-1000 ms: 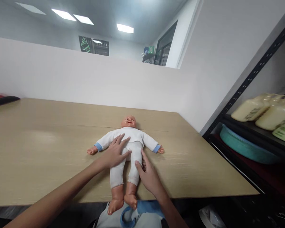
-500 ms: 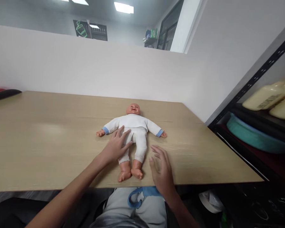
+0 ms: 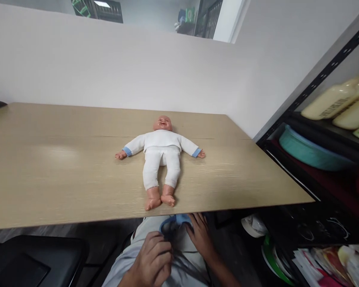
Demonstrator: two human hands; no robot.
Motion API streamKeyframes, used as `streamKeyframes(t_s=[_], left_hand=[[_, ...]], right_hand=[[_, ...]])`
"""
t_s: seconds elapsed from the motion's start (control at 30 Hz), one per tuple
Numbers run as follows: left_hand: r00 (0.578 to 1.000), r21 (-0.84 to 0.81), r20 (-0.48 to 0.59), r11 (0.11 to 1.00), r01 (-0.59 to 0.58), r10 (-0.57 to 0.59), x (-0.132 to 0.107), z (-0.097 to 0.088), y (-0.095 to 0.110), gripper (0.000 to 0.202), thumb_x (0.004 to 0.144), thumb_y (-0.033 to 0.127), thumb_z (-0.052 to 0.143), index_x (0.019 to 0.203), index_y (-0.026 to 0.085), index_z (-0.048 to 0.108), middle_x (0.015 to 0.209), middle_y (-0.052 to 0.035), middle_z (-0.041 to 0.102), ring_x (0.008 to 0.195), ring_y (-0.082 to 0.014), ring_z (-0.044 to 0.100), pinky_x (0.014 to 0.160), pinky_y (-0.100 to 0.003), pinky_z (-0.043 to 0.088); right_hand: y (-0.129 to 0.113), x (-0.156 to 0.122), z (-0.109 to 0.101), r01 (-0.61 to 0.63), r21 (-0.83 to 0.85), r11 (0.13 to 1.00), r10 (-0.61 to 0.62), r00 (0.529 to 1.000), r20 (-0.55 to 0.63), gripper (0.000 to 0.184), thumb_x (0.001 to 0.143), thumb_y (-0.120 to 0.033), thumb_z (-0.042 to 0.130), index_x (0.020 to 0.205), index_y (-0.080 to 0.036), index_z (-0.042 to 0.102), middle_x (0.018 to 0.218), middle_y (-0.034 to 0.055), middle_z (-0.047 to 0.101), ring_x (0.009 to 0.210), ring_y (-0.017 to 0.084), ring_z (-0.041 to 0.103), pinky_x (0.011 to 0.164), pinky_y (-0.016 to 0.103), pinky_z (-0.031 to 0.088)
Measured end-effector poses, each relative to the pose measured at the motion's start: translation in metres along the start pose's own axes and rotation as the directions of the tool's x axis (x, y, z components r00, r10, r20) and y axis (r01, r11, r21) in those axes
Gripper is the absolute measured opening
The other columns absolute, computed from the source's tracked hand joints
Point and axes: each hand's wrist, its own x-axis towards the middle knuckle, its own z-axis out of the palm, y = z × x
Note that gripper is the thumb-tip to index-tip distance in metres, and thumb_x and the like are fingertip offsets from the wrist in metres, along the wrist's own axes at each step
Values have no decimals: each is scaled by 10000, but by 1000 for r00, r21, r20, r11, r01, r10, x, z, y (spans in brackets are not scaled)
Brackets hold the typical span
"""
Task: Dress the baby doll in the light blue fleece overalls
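Note:
A baby doll (image 3: 160, 155) in a white suit with blue cuffs lies face up on the wooden table (image 3: 62, 175), arms spread, feet near the front edge. Both of my hands are down on my lap, below the table's edge. My left hand (image 3: 152, 257) has its fingers curled on the grey-and-blue cloth (image 3: 173, 227) lying there. My right hand (image 3: 201, 235) rests on the same cloth with fingers bent onto its blue rim. Neither hand touches the doll.
A black metal shelf (image 3: 317, 131) stands at the right with a teal tub (image 3: 311, 153) and cream bottles (image 3: 332, 101). Bags and clutter (image 3: 302, 259) lie under it. A black chair seat (image 3: 30, 259) is at lower left. A white partition wall backs the table.
Both hands have left the doll and dropped to my lap, onto the cloth. The doll now lies farther up the table than one second ago, feet on the tabletop.

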Motion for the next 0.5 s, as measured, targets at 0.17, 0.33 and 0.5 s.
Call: streamKeyframes(t_s=[0.17, 0.33, 0.5], left_hand=[[922, -84, 278, 949, 302, -269, -17, -8, -19, 320, 944, 66, 554, 1204, 250, 587, 1065, -66, 734, 953, -208, 685, 841, -332, 561], [847, -204, 354, 851, 483, -396, -5, -19, -18, 556, 948, 279, 719, 1450, 291, 479, 1407, -142, 600, 1326, -308, 590, 1111, -468, 496], [842, -317, 389, 804, 503, -373, 31, -17, 4, 457, 947, 418, 771, 1343, 298, 578, 1497, -129, 530, 1418, -321, 501, 1186, -484, 408]], right_hand=[[-23, 11, -27, -127, 486, 865, 125, 992, 37, 309, 794, -127, 550, 1019, -230, 736, 1002, 55, 765, 964, 244, 710, 887, 344, 551], [-68, 18, -79, -359, 838, 412, 513, 851, 112, 221, 835, -342, 645, 1011, -238, 727, 974, 46, 762, 974, 263, 682, 917, 351, 537], [-104, 31, -114, -464, 871, 162, 560, 770, 306, 281, 788, -422, 711, 982, -225, 760, 997, 62, 771, 1106, 310, 666, 1016, 399, 518]])
